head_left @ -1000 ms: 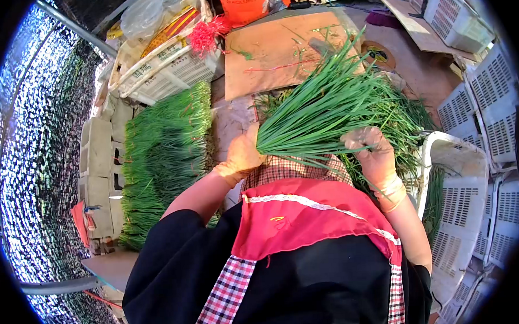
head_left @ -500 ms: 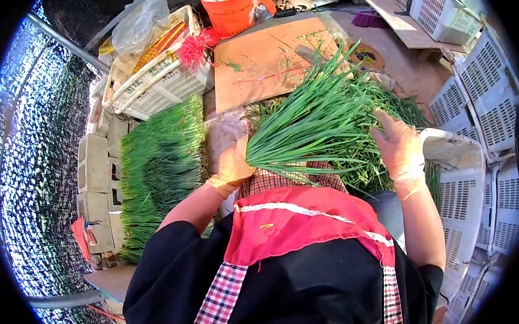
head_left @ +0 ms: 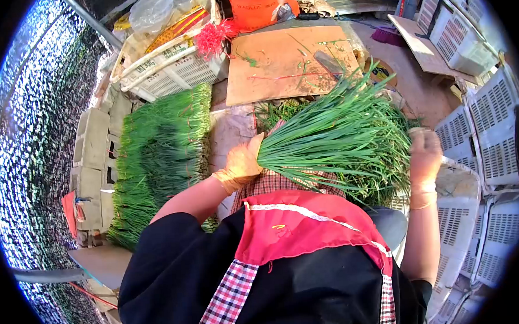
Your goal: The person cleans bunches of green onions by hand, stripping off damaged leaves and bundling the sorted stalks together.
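My left hand (head_left: 243, 164), in a thin orange-tinted glove, is closed around the stem end of a bunch of green chives (head_left: 319, 139). The long leaves fan out to the right across my lap. My right hand (head_left: 425, 150), gloved alike, is beyond the leaf tips at the right edge of a loose heap of chives (head_left: 389, 156). Its fingers are curled in, and what they hold, if anything, is hidden. To the left, neat bundles of chives (head_left: 169, 154) lie stacked in rows.
An orange-brown board (head_left: 289, 56) with leaf scraps and a flat blade (head_left: 327, 63) lies ahead. Behind the stack stands a white crate (head_left: 174, 73) with red twine (head_left: 215, 39). Concrete blocks (head_left: 90, 140) line the left; more white crates (head_left: 489, 123) stand at right.
My right hand has moved outward to the right and its fingers have curled from spread to closed. My left hand still grips the bunch. The whole view has shifted slightly.
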Tool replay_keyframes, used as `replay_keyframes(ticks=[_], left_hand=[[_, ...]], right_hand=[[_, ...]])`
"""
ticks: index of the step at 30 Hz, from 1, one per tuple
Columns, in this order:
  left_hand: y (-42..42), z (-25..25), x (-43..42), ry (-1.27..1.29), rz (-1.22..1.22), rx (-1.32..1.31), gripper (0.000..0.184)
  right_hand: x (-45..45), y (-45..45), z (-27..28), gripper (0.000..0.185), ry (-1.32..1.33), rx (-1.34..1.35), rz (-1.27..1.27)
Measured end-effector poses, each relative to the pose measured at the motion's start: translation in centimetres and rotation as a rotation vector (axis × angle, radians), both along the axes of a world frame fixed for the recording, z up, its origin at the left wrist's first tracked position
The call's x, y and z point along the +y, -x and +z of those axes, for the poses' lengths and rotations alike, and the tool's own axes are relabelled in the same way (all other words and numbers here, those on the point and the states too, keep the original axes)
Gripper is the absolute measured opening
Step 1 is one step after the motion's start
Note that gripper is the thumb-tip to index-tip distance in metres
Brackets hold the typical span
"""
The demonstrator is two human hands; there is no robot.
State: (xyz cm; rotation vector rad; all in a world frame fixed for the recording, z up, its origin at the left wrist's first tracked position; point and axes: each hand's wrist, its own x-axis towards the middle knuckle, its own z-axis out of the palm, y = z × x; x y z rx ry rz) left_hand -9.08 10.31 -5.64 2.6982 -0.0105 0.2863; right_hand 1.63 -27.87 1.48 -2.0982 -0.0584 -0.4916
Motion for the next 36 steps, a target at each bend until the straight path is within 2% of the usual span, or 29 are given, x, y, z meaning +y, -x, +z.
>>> replay_keyframes(ticks=[1,2,3,5,7,9,11,14,15,17,18,19,21,22,24,27,29,31,34,36], left_hand=[[0.0,0.1,0.0,-0.036,-0.01,-0.01,0.061],[0.1,0.2,0.1,-0.075,-0.02,-0.02,0.061],[0.2,0.4,0.1,-0.075,-0.012,-0.016,0.061],[-0.1,0.7,0.0,-0.148,-0.012,0.102,0.059],[0.0,0.4,-0.2,-0.155,-0.007,0.08,0.059],[0.0,-0.3,0.0,-0.191,-0.016,0.063,0.06],[0.1,0.3,-0.2,-0.193,-0.011,0.074,0.061],[0.3,0.2,0.0,-0.206,-0.01,0.086,0.061],[0.0,0.0,0.1,-0.21,-0.012,0.067,0.06],[-0.2,0.3,0.2,-0.217,-0.05,0.044,0.057],[-0.3,0.3,0.2,-0.194,-0.057,0.069,0.057],[-0.4,0.4,0.3,-0.173,-0.068,0.09,0.057],[-0.3,0.8,-0.1,-0.156,-0.059,0.089,0.055],[-0.4,1.0,-0.1,-0.182,-0.071,0.085,0.055],[-0.5,0.8,-0.1,-0.247,-0.08,0.053,0.055],[-0.3,2.3,-1.1,-0.259,-0.08,0.155,0.045],[-0.3,2.6,-1.5,-0.255,-0.073,0.163,0.043],[-0.2,2.0,-1.4,-0.203,-0.038,0.191,0.043],[-0.1,1.9,-1.2,-0.174,-0.036,0.18,0.043],[-0.2,1.8,-1.1,-0.179,-0.031,0.176,0.043]], right_hand=[[0.2,-0.1,1.7,0.006,-0.012,-0.133,-0.046],[-0.4,-0.8,2.6,0.009,-0.101,-0.019,0.004],[1.4,0.1,5.0,0.02,-0.052,-0.171,0.148],[4.8,1.2,9.4,0.033,0.36,-0.375,0.369],[6.5,0.3,10.4,0.04,0.794,-0.466,0.503],[8.4,-0.9,8.9,0.03,0.964,-0.487,0.562],[10.3,-1.5,8.3,0.022,1.251,-0.177,0.5],[9.5,-3.7,6.7,0.013,1.3,-0.195,0.601],[9.4,-3.5,6.4,0.013,1.303,-0.195,0.61],[9.0,-2.6,6.0,0.01,0.044,0.055,0.628],[8.0,-3.1,7.4,0.013,-0.349,0.341,0.574],[6.2,-4.6,7.5,0.017,-0.247,0.361,0.415],[5.5,-4.0,8.0,0.024,0.25,-0.177,0.235],[5.8,-3.0,8.6,0.024,0.251,-0.171,0.238],[7.7,-0.1,10.0,0.031,0.803,-0.612,0.275],[10.6,2.4,7.7,0.017,0.602,-0.204,0.549],[11.3,1.5,2.6,0.016,0.626,-0.065,0.439],[11.9,1.2,0.9,0.025,0.579,0.351,0.368],[12.2,1.3,-0.7,0.025,0.425,0.326,0.337],[12.3,0.8,-1.2,0.033,0.313,0.303,0.305]])
